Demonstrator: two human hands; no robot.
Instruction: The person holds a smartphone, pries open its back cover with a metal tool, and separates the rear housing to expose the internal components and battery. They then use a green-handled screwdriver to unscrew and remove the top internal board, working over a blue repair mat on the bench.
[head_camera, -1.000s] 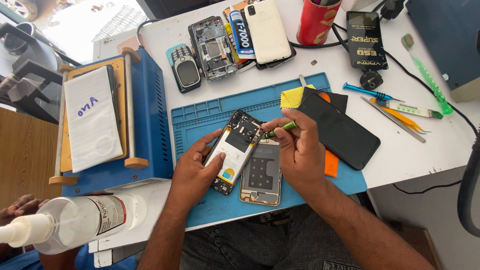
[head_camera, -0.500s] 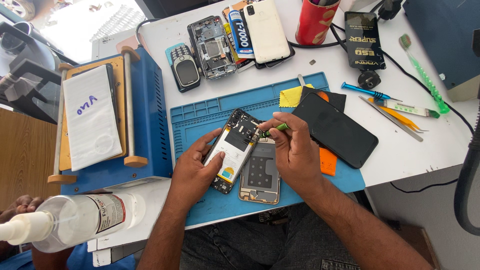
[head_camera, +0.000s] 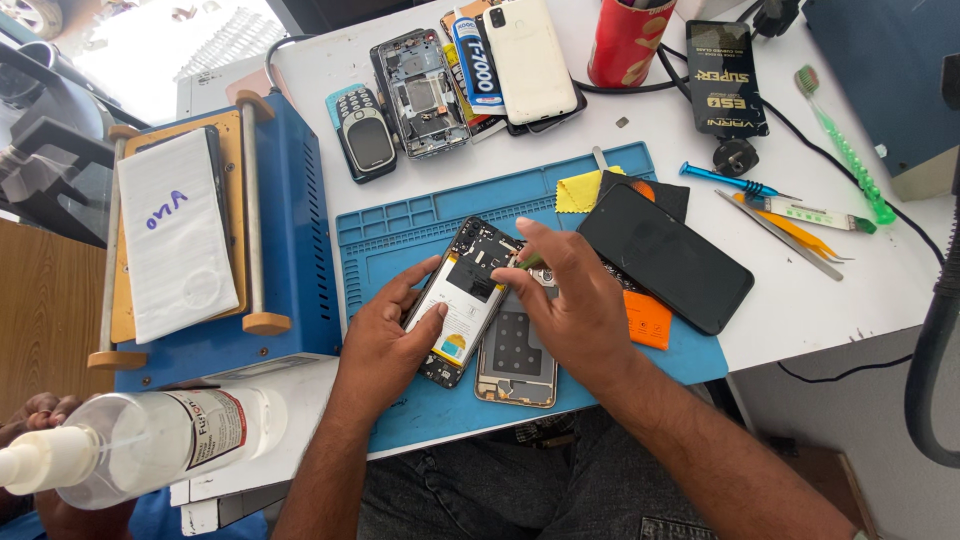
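My left hand steadies the opened phone while my right hand, fingers pinching a green-handled tool, works its top; next needs gentle prying.

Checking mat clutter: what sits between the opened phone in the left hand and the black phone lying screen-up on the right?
In the head view, the right hand lies between the opened phone and the black phone, with a detached back cover under it.
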